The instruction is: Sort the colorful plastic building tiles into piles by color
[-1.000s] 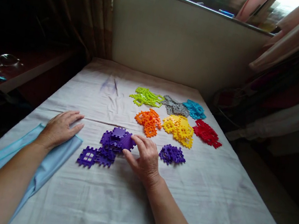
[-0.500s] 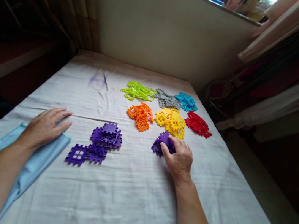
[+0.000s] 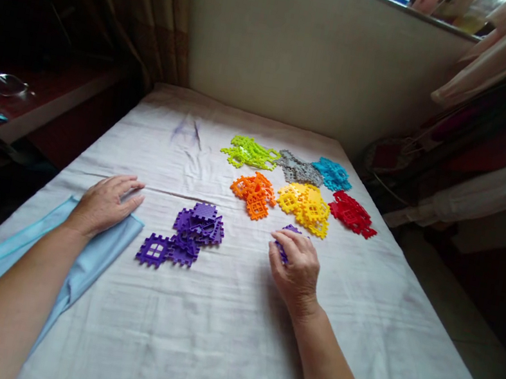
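Head view, clock bearings being taken from the right hand [image 3: 294, 265]: on the pale sheet [image 3: 206, 344], a light blue cloth [image 3: 107, 255] is lying toward eight o'clock. The right hand is curving narrowly over a smaller purple pile [image 3: 292, 228], hiding most of it; whether it is gripping a piece cannot be told. At nine, a larger purple pile [image 3: 200, 227] is lying, a windowed purple piece [image 3: 144, 250] forming its near-left end. Past that, the left hand [image 3: 106, 204] is resting palm-down over the cloth's far end, fingers loosely parted. Beyond, orange pieces [image 3: 253, 195] are occupying ten to eleven, yellow pieces [image 3: 306, 205] twelve, red pieces [image 3: 353, 214] one to two. Farthest, lime-green pieces [image 3: 250, 154] are lying at eleven.
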Demonstrator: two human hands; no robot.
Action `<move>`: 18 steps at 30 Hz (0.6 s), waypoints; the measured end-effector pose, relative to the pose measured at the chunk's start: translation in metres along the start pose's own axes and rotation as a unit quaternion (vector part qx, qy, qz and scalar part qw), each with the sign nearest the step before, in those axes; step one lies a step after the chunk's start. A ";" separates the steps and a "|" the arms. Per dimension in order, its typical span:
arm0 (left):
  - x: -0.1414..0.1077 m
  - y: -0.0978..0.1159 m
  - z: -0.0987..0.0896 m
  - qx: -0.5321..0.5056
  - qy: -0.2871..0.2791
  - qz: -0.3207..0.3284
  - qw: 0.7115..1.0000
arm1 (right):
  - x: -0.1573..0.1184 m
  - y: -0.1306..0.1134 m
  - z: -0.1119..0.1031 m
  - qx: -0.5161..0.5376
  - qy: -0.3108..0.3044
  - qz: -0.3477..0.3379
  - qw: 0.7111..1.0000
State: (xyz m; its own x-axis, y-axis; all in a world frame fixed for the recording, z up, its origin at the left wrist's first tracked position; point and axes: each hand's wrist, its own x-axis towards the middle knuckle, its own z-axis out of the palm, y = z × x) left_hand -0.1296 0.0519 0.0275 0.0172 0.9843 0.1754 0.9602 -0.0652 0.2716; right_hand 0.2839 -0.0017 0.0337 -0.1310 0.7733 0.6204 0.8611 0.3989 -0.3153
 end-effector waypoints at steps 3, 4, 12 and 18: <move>0.000 -0.001 0.001 0.002 0.004 0.000 1.000 | 0.007 -0.030 0.011 0.040 -0.082 -0.040 0.995; 0.000 -0.001 0.001 0.003 0.005 0.000 1.000 | 0.009 -0.038 0.016 0.049 -0.108 -0.048 0.992; -0.002 -0.001 0.001 -0.003 0.009 0.002 1.000 | 0.017 -0.061 0.051 0.071 -0.154 -0.029 0.985; -0.002 0.001 -0.001 -0.003 0.012 0.002 1.000 | 0.014 -0.057 0.054 0.096 -0.165 -0.058 0.980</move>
State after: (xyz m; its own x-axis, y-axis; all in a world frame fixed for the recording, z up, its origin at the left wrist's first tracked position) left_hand -0.1289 0.0495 0.0281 0.0146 0.9799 0.1990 0.9586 -0.0703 0.2760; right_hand 0.2065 0.0126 0.0217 -0.4015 0.8219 0.4040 0.7266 0.5544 -0.4057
